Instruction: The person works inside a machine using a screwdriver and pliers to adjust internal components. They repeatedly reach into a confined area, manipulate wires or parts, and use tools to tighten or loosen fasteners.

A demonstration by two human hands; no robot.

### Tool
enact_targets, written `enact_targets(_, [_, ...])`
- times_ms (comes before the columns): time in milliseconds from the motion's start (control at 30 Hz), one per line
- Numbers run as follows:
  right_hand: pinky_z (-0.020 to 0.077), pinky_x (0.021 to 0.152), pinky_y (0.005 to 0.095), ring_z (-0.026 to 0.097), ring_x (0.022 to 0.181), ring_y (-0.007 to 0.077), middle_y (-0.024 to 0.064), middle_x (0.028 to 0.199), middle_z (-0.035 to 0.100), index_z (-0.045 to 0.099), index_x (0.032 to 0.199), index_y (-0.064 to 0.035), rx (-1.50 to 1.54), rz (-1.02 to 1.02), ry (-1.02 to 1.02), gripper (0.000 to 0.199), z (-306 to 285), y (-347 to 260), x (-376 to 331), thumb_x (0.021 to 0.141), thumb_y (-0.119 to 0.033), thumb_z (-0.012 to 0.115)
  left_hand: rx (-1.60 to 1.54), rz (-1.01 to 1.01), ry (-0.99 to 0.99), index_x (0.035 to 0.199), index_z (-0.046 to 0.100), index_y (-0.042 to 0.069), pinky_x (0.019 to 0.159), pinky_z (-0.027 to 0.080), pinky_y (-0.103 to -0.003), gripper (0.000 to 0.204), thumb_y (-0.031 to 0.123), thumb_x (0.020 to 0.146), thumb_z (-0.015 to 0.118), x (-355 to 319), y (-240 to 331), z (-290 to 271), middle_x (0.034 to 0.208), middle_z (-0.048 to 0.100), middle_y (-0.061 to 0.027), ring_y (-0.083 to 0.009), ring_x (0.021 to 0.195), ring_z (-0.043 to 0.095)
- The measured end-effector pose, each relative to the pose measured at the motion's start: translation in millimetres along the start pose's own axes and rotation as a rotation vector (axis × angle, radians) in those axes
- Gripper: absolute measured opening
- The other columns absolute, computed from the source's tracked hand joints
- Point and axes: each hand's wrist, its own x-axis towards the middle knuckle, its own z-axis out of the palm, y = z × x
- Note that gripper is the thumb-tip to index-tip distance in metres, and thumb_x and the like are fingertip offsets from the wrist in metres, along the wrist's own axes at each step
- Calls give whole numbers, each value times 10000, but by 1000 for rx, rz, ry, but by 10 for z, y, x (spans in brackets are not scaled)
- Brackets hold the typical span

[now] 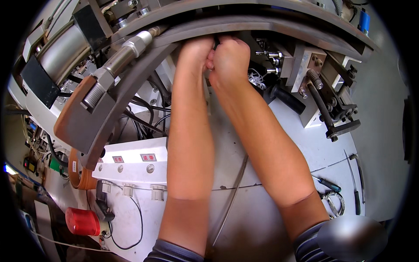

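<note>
Apparently both hands (pixel 216 59) grip one dark tool (pixel 216 42).

A pale grey machine deck (pixel 305 144) carries everything, spreading out beneath both forearms. To the right of the right hand (pixel 229 61) a black cylindrical handle (pixel 288 99) rests on it, and beyond that a grey metal block (pixel 310 94) with a black lever arm (pixel 327 113). Nearer the person, right of the right forearm, lie a screwdriver with a blue-green handle (pixel 326 184), a small ring of keys (pixel 334 201) and a long thin tool (pixel 354 185). A thin metal rod (pixel 231 201) lies between the forearms. Left of the left hand (pixel 194 54), black cables (pixel 144 115) trail over the surface.
</note>
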Motion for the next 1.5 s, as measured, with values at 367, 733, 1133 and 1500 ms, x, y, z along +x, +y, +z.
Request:
enact_targets(367, [326, 406, 309, 422, 438, 128, 33, 611, 511, 559, 796, -37, -201, -76, -34, 191, -248, 112, 80, 944, -148, 514, 488, 19, 60, 1176, 613, 16, 821, 517, -376, 308, 212, 951, 536, -80, 146, 105, 1133, 651, -166, -265, 972, 629])
enact_targets(733, [452, 655, 333, 564, 712, 169, 110, 808, 642, 610, 895, 55, -330, -206, 44, 258, -221, 189, 115, 959, -175, 515, 862, 433, 173, 1186, 628, 69, 981, 446, -453, 366, 291, 916, 517, 145, -136, -15, 1226, 636, -182, -380, 1127, 584])
enact_targets(1133, [480, 571, 315, 599, 643, 175, 104, 720, 620, 554, 987, 36, -529, -368, 36, 253, -453, 368, 177, 961, -215, 544, 990, 403, 101, 1242, 623, 49, 984, 437, -348, 424, 318, 915, 643, 76, -59, 81, 1237, 641, -162, -280, 1136, 584])
enact_targets(1500, [467, 479, 321, 557, 515, 164, 112, 730, 622, 553, 993, 63, -411, -171, -15, 248, -441, 177, -38, 979, -182, 518, 1037, 363, -6, 1259, 624, 102, 1007, 426, -383, 433, 387, 936, 582, 10, -34, 22, 1287, 614, -165, -319, 1195, 564])
